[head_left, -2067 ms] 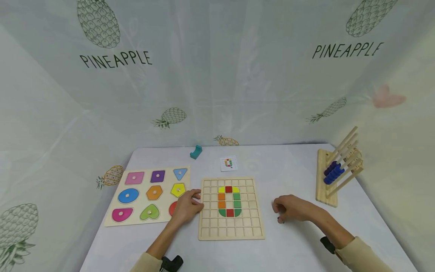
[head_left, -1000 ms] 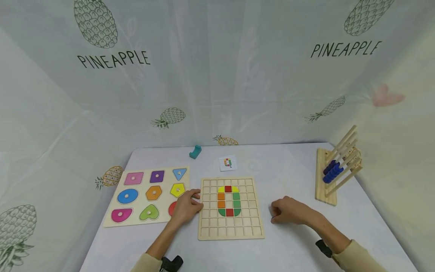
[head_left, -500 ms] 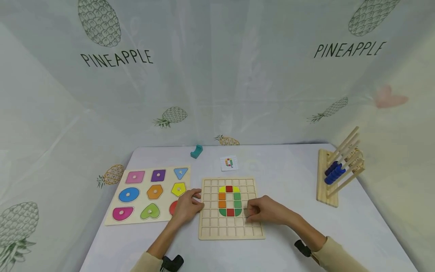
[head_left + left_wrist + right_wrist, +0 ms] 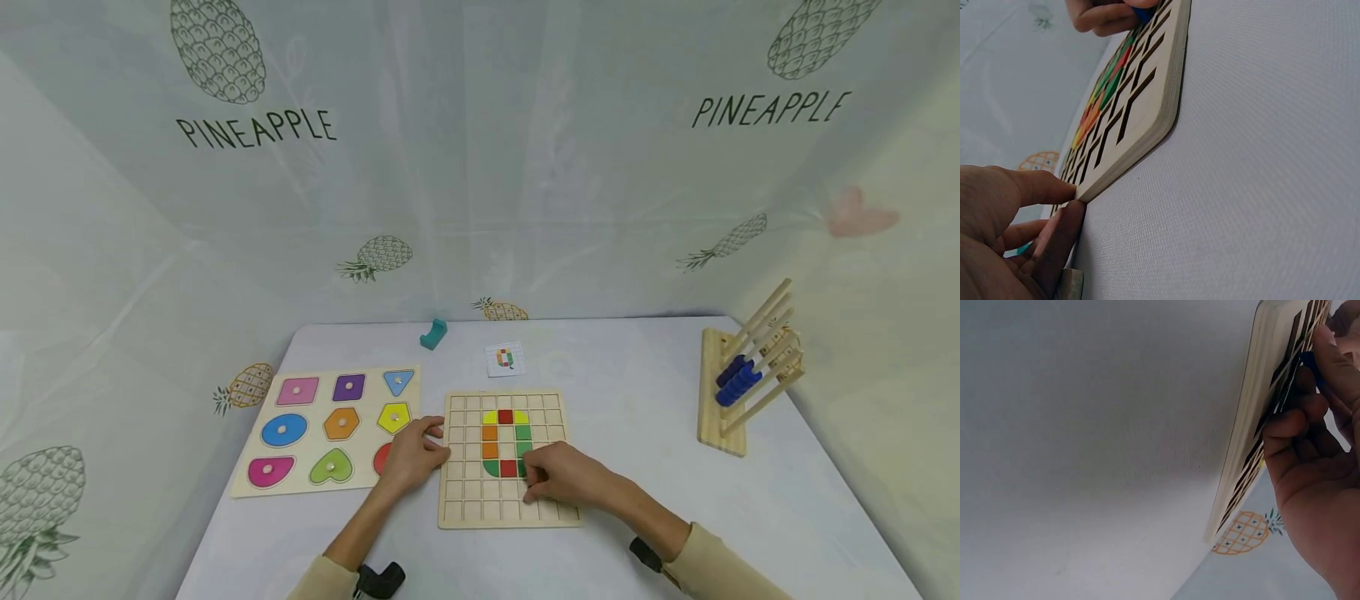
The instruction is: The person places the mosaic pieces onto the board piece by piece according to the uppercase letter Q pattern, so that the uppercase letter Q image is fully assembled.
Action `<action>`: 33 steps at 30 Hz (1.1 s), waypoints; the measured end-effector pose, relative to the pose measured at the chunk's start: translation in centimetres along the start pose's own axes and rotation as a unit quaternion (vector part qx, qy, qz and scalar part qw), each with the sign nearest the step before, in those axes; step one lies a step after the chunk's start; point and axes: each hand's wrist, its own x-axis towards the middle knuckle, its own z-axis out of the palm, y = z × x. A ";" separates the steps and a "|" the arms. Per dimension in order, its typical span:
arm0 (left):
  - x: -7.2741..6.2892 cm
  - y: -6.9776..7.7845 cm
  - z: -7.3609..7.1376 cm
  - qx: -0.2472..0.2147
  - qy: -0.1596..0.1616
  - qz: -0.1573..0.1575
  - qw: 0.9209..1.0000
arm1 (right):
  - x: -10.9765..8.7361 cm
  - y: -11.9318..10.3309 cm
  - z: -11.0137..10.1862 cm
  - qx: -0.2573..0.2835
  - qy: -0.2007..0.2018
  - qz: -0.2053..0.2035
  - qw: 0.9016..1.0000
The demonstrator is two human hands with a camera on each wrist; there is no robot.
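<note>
A wooden grid board [image 4: 480, 510] lies on the table with red, yellow, orange and green tiles [image 4: 490, 450] set in a ring. My left hand [image 4: 410, 458] holds the board's left edge between thumb and fingers. Over the board's right part, my right hand [image 4: 568, 475] pinches a small blue piece [image 4: 1142, 14], visible in both wrist views but hidden by the hand in the head view. Its fingers are just below the lower right green tile. Behind the board lies a small card [image 4: 505, 360] printed with a similar coloured ring that has a tail.
A wooden shape puzzle [image 4: 300, 450] with colourful knobbed pieces lies left of the board. At the back edge sits a teal curved block [image 4: 433, 334]. On the right stands a wooden peg rack [image 4: 720, 425] with dark blue beads.
From beside the board, my right hand has moved left over it, down to the tile ring's lower right corner. My left hand has stayed on the board's edge.
</note>
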 end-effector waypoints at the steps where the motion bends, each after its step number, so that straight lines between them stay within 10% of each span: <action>1: 0.0 0.0 0.0 0.000 -0.001 -0.001 1.000 | -0.1 0.0 0.0 -0.005 0.001 -0.001 1.000; 16: -0.1 0.2 0.1 0.008 0.006 -0.005 1.000 | -1.0 -1.5 -0.6 -0.055 -0.043 0.009 0.998; 33: -0.1 0.0 0.1 0.005 0.005 0.005 1.000 | -0.5 -1.3 0.5 -0.115 0.015 -0.034 0.993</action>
